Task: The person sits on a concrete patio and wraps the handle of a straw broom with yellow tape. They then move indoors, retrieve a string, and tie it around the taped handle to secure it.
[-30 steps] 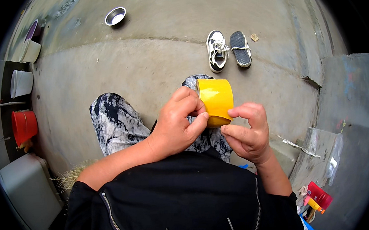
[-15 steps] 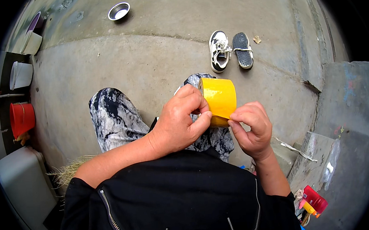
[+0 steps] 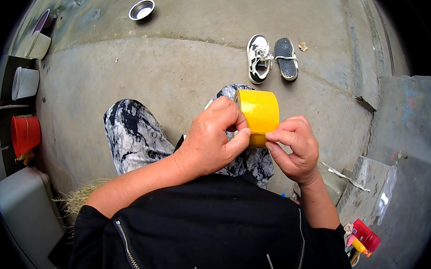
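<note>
A wide roll of yellow adhesive tape rests over my right knee. At its near side the tape's end is pinched at both corners. My left hand is closed, its thumb and forefinger gripping the left corner. On the other corner, the thumb and forefinger of my right hand press together. A darker yellow strip of the roll shows between the two hands, under the lifted edge. My left palm is turned away, so the lower fingers are partly hidden.
Ahead on the concrete floor lie a white-and-black sneaker and another turned sole-up. A metal bowl sits farther off. Along the left stand a red bucket and a white bucket. Concrete slabs line the right.
The view has shifted slightly. Between my hands the tape's edge now stands a little higher, baring more of the darker strip. Both hands keep their pinch.
</note>
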`<state>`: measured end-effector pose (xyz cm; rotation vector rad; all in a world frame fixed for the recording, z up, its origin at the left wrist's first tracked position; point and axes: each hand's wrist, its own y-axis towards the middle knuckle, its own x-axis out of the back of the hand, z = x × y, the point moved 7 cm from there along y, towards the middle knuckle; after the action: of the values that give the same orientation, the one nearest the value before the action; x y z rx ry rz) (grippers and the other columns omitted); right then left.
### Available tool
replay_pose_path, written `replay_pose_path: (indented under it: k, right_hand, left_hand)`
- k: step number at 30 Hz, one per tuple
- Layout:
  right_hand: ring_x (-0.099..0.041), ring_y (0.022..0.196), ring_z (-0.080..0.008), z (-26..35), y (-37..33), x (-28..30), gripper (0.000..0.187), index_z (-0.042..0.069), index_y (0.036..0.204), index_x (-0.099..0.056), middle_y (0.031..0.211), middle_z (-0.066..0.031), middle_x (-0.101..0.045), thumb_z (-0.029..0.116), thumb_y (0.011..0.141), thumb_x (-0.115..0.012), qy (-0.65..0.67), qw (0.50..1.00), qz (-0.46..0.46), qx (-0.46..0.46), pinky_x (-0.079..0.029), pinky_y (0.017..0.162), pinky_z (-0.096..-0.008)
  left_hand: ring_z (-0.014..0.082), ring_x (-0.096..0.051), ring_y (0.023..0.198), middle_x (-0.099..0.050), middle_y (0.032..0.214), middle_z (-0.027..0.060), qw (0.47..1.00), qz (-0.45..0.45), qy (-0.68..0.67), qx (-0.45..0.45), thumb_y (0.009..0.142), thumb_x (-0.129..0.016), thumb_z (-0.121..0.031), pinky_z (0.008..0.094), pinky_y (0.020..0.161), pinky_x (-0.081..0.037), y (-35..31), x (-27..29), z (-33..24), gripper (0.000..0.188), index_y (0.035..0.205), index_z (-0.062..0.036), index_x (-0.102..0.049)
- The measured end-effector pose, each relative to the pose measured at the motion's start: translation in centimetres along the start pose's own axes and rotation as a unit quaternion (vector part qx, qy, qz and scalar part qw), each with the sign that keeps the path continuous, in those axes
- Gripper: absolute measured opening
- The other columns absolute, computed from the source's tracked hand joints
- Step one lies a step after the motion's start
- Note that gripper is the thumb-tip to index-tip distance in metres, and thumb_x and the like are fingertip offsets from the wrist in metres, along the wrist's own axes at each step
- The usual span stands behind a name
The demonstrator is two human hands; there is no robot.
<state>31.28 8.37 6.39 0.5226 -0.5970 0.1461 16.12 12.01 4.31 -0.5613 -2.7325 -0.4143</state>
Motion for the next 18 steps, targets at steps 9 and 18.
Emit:
replay_pose_path:
  k: [9,18]
  right_hand:
    - [-0.053,0.065,-0.0224,-0.25,0.15,0.08,0.023,0.007,0.083,-0.062,0.074,-0.0057,-0.055,-0.004,0.064,-0.07,-0.009,1.0,-0.016,-0.014,-0.044,0.057,-0.0306]
    - [-0.054,0.064,-0.0218,-0.3,0.18,0.21,0.02,0.006,0.08,-0.062,0.073,-0.0064,-0.056,-0.004,0.064,-0.07,-0.013,0.999,-0.007,-0.039,-0.044,0.055,-0.0302]
  left_hand:
    - [0.0218,-0.05,0.069,-0.051,0.072,0.0085,1.0,0.004,0.0,0.008,0.071,-0.061,-0.002,0.0305,0.062,-0.041,0.12,-0.12,0.15,0.01,0.069,-0.0025,-0.051]
    - [0.0227,-0.051,0.07,-0.051,0.071,0.0088,1.0,0.01,0.008,0.02,0.071,-0.061,-0.002,0.0313,0.062,-0.042,0.2,-0.2,0.08,0.011,0.069,-0.0025,-0.051]
